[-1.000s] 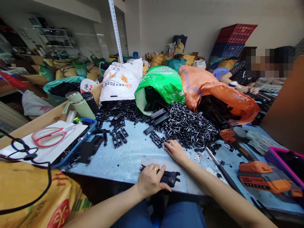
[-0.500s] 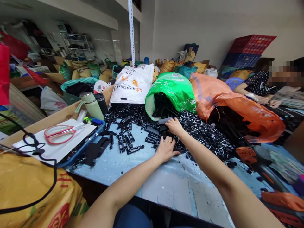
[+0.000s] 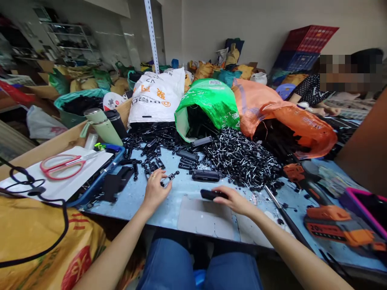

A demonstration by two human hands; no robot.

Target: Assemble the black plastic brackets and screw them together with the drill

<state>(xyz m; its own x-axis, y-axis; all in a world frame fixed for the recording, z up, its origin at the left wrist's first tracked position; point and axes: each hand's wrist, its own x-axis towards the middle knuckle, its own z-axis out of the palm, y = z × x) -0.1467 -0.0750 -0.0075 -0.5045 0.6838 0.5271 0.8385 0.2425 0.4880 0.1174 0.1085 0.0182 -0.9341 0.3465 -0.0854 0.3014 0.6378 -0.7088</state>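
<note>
My left hand [image 3: 155,188] rests on the blue table [image 3: 169,201] and pinches a small black plastic link piece [image 3: 169,178] between thumb and fingers. My right hand [image 3: 232,199] lies near the table's front and grips a flat black plastic bar [image 3: 209,194] by its right end. A second black bar [image 3: 206,175] lies just behind, beside a heap of small black parts with metal pins [image 3: 242,159]. More black link pieces [image 3: 151,151] are scattered at the left.
White [image 3: 157,98], green [image 3: 208,106] and orange [image 3: 284,121] sacks spill parts at the back. An orange power drill [image 3: 326,217] lies at the right. Red scissors [image 3: 62,166] on paper, a blue tray [image 3: 99,181] and bottles [image 3: 104,129] stand left. Another person [image 3: 320,92] sits far right.
Both hands drew back from the parts heap toward me. My right hand now holds a black bar, and my left hand moved left and took up a small link piece.
</note>
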